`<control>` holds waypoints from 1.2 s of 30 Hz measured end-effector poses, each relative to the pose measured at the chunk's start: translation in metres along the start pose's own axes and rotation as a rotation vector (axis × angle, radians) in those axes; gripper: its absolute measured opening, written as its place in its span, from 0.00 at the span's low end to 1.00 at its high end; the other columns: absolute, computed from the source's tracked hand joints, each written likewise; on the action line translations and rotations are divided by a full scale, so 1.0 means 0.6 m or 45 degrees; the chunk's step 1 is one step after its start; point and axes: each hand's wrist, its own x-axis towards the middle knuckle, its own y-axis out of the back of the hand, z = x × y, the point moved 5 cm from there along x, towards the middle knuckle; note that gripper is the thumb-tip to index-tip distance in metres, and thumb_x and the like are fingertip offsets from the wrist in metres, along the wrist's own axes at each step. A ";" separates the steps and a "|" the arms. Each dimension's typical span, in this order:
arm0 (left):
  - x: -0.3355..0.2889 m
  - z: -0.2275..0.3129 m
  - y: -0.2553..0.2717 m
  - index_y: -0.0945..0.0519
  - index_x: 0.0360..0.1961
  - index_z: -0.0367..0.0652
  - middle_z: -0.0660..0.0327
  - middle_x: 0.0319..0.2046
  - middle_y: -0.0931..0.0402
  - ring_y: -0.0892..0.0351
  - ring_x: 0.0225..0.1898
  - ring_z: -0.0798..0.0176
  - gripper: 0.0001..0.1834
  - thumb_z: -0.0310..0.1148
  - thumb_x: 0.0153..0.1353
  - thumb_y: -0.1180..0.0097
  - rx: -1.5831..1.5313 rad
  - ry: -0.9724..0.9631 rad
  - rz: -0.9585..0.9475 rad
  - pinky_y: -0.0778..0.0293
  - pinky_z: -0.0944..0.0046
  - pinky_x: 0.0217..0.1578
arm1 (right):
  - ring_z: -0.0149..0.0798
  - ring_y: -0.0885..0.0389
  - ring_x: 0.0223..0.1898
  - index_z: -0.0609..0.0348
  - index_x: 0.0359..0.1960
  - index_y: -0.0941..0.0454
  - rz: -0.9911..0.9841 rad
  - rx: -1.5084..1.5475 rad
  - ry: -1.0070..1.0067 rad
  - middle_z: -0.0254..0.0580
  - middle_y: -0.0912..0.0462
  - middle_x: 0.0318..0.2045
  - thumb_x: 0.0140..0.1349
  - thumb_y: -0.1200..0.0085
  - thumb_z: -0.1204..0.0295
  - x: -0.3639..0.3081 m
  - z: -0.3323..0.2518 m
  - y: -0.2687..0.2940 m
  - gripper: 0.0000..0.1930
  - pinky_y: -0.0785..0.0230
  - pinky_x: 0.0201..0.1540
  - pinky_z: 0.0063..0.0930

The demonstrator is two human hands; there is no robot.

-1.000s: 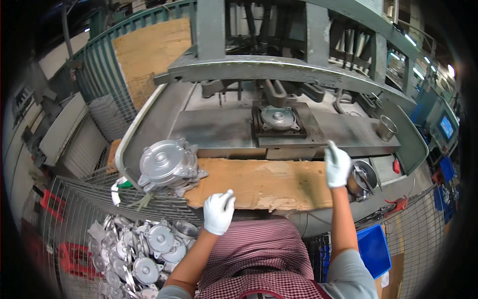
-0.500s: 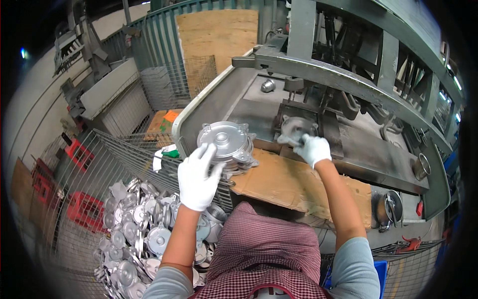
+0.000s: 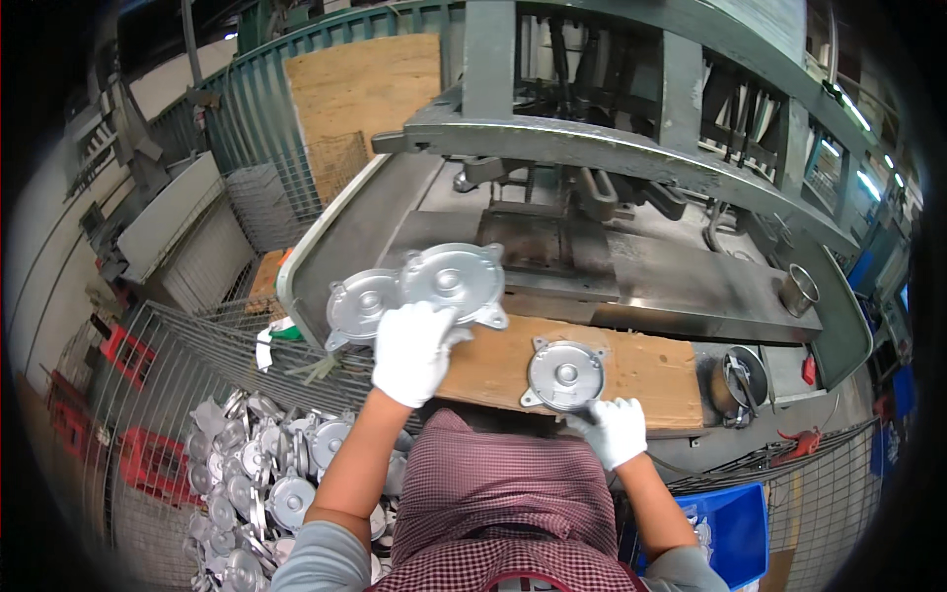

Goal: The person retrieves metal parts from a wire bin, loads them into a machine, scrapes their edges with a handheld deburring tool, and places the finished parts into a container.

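My left hand (image 3: 414,355), in a white glove, grips the near edge of a round silver metal cover (image 3: 449,279) with lugs around its rim. This cover is up and to the right of a second round cover (image 3: 363,304), which tops a stack and is partly overlapped. My right hand (image 3: 614,432), also gloved, pinches the near lug of another metal cover (image 3: 566,373). That one is over the brown cardboard sheet (image 3: 656,380) along the front of the machine; whether it touches the sheet I cannot tell.
Behind the cardboard is the machine's dark die block (image 3: 538,242) under a heavy grey frame (image 3: 592,148). A heap of metal covers (image 3: 252,483) fills a wire cage at lower left. A blue bin (image 3: 740,533), a pot (image 3: 738,383) and a metal cup (image 3: 799,288) are on the right.
My right hand has drawn its cover back from the die block to the cardboard. My left hand, earlier resting at the stack, now holds a cover and has shifted right. The view has turned.
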 end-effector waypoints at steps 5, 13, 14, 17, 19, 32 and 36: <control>0.065 0.044 -0.132 0.20 0.32 0.47 0.58 0.23 0.26 0.24 0.28 0.51 0.13 0.43 0.51 0.35 -0.016 -0.121 -0.153 0.31 0.52 0.30 | 0.47 0.21 0.22 0.57 0.22 0.20 0.528 -0.106 -0.461 0.45 0.19 0.19 0.51 0.33 0.72 -0.062 0.133 0.168 0.07 0.30 0.29 0.36; 0.143 -0.020 -0.342 0.18 0.27 0.44 0.51 0.30 0.20 0.20 0.35 0.46 0.12 0.42 0.54 0.37 -0.011 0.004 -0.308 0.27 0.48 0.36 | 0.32 0.23 0.32 0.63 0.40 0.21 0.954 0.278 -1.259 0.41 0.18 0.30 0.67 0.44 0.57 -0.317 0.519 0.176 0.18 0.29 0.40 0.29; 0.151 -0.035 -0.358 0.17 0.23 0.44 0.49 0.29 0.19 0.19 0.34 0.45 0.12 0.41 0.54 0.37 -0.003 0.026 -0.256 0.26 0.48 0.35 | 0.33 0.24 0.31 0.62 0.40 0.21 0.852 0.168 -1.328 0.42 0.17 0.30 0.67 0.45 0.54 -0.323 0.529 0.167 0.20 0.30 0.40 0.30; 0.172 -0.053 -0.371 0.17 0.23 0.44 0.50 0.30 0.19 0.19 0.35 0.44 0.11 0.39 0.54 0.38 0.037 0.090 -0.219 0.25 0.49 0.36 | 0.36 0.24 0.29 0.61 0.39 0.20 0.757 0.072 -1.429 0.43 0.17 0.28 0.67 0.48 0.50 -0.299 0.535 0.166 0.22 0.31 0.37 0.33; 0.170 -0.042 -0.361 0.17 0.23 0.44 0.51 0.30 0.18 0.19 0.35 0.44 0.10 0.38 0.54 0.38 0.105 0.101 -0.216 0.24 0.49 0.37 | 0.38 0.23 0.27 0.60 0.37 0.20 0.762 0.070 -1.414 0.43 0.18 0.27 0.68 0.49 0.50 -0.309 0.537 0.164 0.22 0.31 0.36 0.34; 0.118 0.006 -0.304 0.19 0.44 0.44 0.52 0.42 0.21 0.19 0.40 0.47 0.19 0.47 0.59 0.43 0.133 0.113 -0.356 0.24 0.48 0.41 | 0.47 0.19 0.33 0.58 0.40 0.20 0.731 -0.056 -1.342 0.50 0.17 0.32 0.67 0.51 0.46 -0.298 0.523 0.171 0.24 0.31 0.39 0.38; 0.062 0.054 -0.264 0.20 0.49 0.45 0.51 0.54 0.23 0.21 0.47 0.45 0.21 0.46 0.59 0.43 -0.208 0.176 -0.332 0.26 0.49 0.48 | 0.44 0.21 0.44 0.62 0.49 0.21 1.037 0.262 -1.163 0.49 0.18 0.45 0.66 0.43 0.60 -0.376 0.569 0.166 0.18 0.31 0.50 0.33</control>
